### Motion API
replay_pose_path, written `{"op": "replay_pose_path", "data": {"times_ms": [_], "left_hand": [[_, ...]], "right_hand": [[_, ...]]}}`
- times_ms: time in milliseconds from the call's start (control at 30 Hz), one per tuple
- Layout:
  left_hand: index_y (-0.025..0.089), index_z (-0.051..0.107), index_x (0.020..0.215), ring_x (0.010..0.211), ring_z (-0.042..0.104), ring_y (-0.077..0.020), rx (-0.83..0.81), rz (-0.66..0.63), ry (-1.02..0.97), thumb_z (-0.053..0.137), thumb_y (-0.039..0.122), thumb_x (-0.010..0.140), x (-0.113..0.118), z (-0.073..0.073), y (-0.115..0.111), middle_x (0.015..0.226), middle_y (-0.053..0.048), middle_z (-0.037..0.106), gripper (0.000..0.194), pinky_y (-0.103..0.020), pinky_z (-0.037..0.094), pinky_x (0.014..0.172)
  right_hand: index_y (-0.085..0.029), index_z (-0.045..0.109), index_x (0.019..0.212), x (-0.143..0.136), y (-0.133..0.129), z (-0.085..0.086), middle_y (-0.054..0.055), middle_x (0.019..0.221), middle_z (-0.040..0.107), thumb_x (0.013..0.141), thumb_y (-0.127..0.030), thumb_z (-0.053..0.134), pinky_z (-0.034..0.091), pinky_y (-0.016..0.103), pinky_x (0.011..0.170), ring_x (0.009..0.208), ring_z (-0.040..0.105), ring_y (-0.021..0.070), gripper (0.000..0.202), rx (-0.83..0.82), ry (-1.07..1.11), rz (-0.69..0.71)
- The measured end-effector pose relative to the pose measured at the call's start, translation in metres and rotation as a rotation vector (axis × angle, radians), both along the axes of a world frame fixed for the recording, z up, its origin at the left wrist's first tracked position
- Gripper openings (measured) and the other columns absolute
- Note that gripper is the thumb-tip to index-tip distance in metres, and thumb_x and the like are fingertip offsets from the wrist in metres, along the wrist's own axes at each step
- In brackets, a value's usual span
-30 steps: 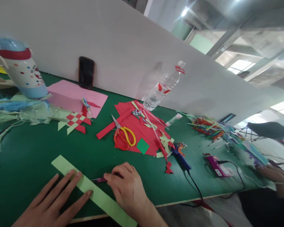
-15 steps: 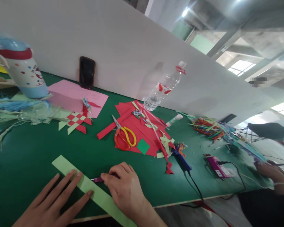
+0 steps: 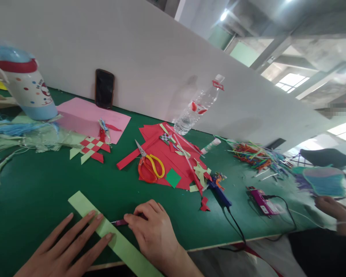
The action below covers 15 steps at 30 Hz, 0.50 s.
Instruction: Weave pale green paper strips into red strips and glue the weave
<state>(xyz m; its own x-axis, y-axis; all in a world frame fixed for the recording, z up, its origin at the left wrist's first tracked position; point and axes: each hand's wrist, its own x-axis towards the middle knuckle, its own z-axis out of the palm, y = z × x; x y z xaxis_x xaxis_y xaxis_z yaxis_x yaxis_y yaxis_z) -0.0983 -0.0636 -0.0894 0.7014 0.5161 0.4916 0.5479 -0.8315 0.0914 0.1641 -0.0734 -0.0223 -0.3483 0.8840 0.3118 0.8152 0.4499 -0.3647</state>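
Observation:
My left hand (image 3: 70, 244) lies flat with its fingers spread, the fingertips pressing on a pale green paper strip (image 3: 123, 246) that runs diagonally across the table's near side. My right hand (image 3: 154, 232) is closed around a slim purple-handled craft knife (image 3: 121, 222). Its thin metal tip points left and touches or nearly touches the strip's upper edge. The strip's lower end passes beneath my right wrist and out of view. Beyond my hands lie scissors (image 3: 150, 165) with red and yellow handles, resting partly on red paper sheets (image 3: 173, 154).
A woven red-and-white paper fish (image 3: 91, 147), pink paper (image 3: 75, 111), phone (image 3: 104, 88) and flask (image 3: 25, 84) are at left. Behind stands a water bottle (image 3: 197, 105). To the right are a blue glue gun (image 3: 219, 192), purple power strip (image 3: 263, 202) and another person's hand (image 3: 331, 207).
The green strip's far end has shifted slightly right and down, while my hands keep nearly the same pose. At right, a blue and purple piece by the other person's hand now shows more fully.

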Motion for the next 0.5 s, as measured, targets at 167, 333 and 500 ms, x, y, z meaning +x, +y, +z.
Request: {"op": "replay_pose_path", "data": {"times_ms": [167,333,500], "left_hand": [[0.041,0.045,0.145,0.141,0.042,-0.0298,-0.046,0.051,-0.011,0.059,0.070,0.079,-0.0006,-0.0007,-0.0019,0.149,-0.001,0.054,0.073,-0.047,0.011,0.123],[0.039,0.046,0.145,0.147,0.030,-0.0362,-0.001,0.034,0.048,0.064,0.072,0.073,-0.0044,-0.0038,0.0012,0.160,-0.010,0.037,0.080,-0.051,0.011,0.122],[0.041,0.048,0.143,0.148,0.027,-0.0349,0.025,0.013,0.055,0.062,0.073,0.073,-0.0041,-0.0033,0.0062,0.156,-0.007,0.044,0.079,-0.050,0.010,0.122]], "right_hand": [[-0.028,0.071,0.105,0.0021,-0.0029,-0.0023,0.002,0.088,0.066,0.095,-0.022,0.058,0.044,0.032,0.070,0.079,0.057,0.0185,0.018,0.001,-0.015,-0.014],[-0.028,0.071,0.106,0.0024,-0.0023,-0.0041,0.002,0.088,0.065,0.094,-0.021,0.058,0.044,0.032,0.070,0.079,0.056,0.0186,0.019,-0.012,-0.023,-0.016],[-0.029,0.071,0.106,0.0003,-0.0029,-0.0042,0.002,0.088,0.065,0.092,-0.022,0.059,0.042,0.033,0.069,0.080,0.056,0.0194,0.019,-0.027,-0.042,-0.018]]}}
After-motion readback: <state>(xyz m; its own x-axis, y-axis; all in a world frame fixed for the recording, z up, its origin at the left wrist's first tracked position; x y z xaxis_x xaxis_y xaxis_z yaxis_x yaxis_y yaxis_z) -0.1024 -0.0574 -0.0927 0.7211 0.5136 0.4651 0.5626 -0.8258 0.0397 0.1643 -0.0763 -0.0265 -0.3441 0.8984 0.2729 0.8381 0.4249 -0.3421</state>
